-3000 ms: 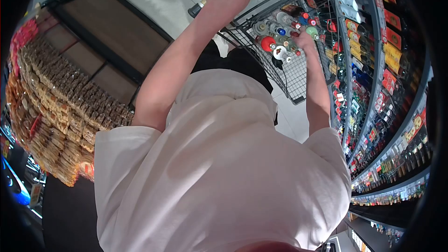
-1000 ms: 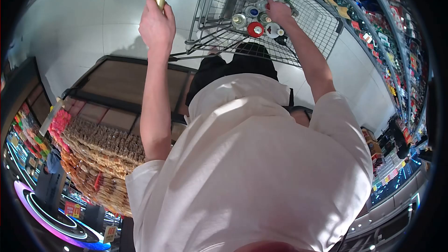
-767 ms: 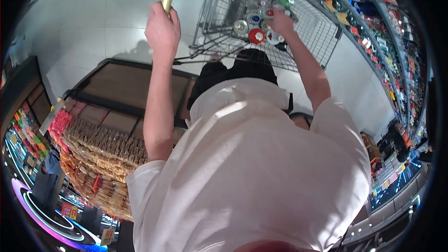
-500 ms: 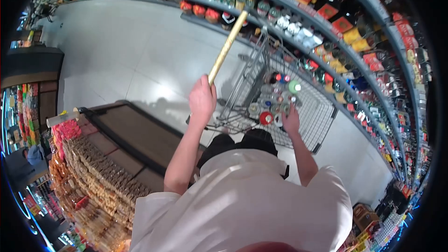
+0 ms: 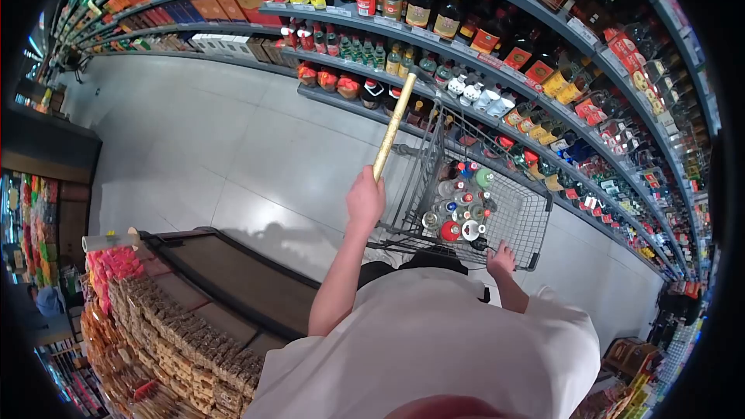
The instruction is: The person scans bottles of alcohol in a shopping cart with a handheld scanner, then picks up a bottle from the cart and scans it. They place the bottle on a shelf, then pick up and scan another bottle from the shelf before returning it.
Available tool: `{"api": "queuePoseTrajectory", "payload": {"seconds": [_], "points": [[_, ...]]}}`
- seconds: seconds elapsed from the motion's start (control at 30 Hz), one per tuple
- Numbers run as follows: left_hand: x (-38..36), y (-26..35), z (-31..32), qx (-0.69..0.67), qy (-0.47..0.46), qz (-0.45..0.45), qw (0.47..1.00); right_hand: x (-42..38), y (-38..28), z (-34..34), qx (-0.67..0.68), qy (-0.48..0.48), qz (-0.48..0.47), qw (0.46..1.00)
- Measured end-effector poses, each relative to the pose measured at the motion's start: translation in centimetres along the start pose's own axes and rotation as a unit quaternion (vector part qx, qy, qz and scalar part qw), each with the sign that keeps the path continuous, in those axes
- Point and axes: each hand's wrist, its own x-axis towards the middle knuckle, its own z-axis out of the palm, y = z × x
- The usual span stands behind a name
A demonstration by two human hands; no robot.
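Note:
My left hand (image 5: 366,199) is raised and closed around the lower end of a long golden rod (image 5: 393,126), which points up and away toward the shelves. My right hand (image 5: 501,257) grips the near rim of a wire shopping cart (image 5: 541,216) just in front of me. Inside the cart stand several bottles (image 5: 459,209) with red, green, blue and silver caps. The left hand is next to the cart's left side, not touching it.
Curved shelves (image 5: 497,39) packed with bottles and jars run behind and to the right of the cart. A stacked display of packaged snacks (image 5: 178,341) and a dark wooden platform (image 5: 233,279) lie at my lower left. Pale tiled floor (image 5: 194,147) stretches to the left.
The view has swung up from looking down at my shirt to the aisle. My right hand has come out from among the bottles to the cart's near rim. The left hand still holds the rod.

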Motion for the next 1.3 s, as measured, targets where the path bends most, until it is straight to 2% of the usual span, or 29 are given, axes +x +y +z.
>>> {"api": "queuePoseTrajectory", "payload": {"seconds": [0.07, 0.37, 0.43, 0.57, 0.73, 0.83, 0.93, 0.97, 1.03, 1.1, 1.2, 1.3], "points": [[0.0, -0.6, 0.3, -0.006, -0.019, 0.003, 1.000, -1.7, 0.2, 0.8, -0.015, -0.043, 0.028, 0.999], [1.2, -2.1, -0.7, -0.010, -0.064, 0.007, 0.998, -5.6, -3.3, 1.9, 0.058, -0.035, 0.116, 0.991], [1.2, -2.5, -1.1, -0.023, -0.067, 0.004, 0.997, -6.2, -4.4, 1.9, 0.078, -0.043, 0.168, 0.982], [1.9, -3.1, -2.0, -0.028, -0.093, -0.018, 0.995, -6.8, -5.7, 2.9, 0.136, -0.048, 0.187, 0.972], [2.7, -3.7, -2.8, -0.017, -0.096, -0.036, 0.995, -4.8, -6.0, 6.5, 0.091, -0.048, 0.144, 0.984], [3.6, -4.1, -2.8, -0.012, -0.088, -0.034, 0.995, -4.3, -6.9, 8.0, 0.067, -0.014, 0.128, 0.989], [4.2, -3.8, -3.4, -0.018, -0.086, -0.038, 0.995, -4.5, -7.4, 7.7, 0.048, 0.024, 0.105, 0.993], [4.4, -3.7, -3.7, -0.011, -0.080, -0.051, 0.995, -4.2, -7.8, 8.0, 0.045, 0.018, 0.090, 0.995], [5.0, -3.4, -3.9, -0.005, -0.095, -0.047, 0.994, -4.2, -8.5, 6.9, 0.033, 0.005, 0.129, 0.991], [5.5, -3.9, -3.5, -0.001, -0.089, -0.039, 0.995, -4.0, -9.3, 6.3, 0.045, 0.014, 0.102, 0.994], [7.0, -2.9, -3.0, -0.034, -0.080, 0.005, 0.996, -3.7, -9.2, 5.8, 0.071, 0.020, 0.094, 0.993], [8.5, -2.6, -3.0, -0.018, -0.086, -0.022, 0.996, -2.7, -9.4, 5.8, 0.072, 0.009, 0.091, 0.993]]}}
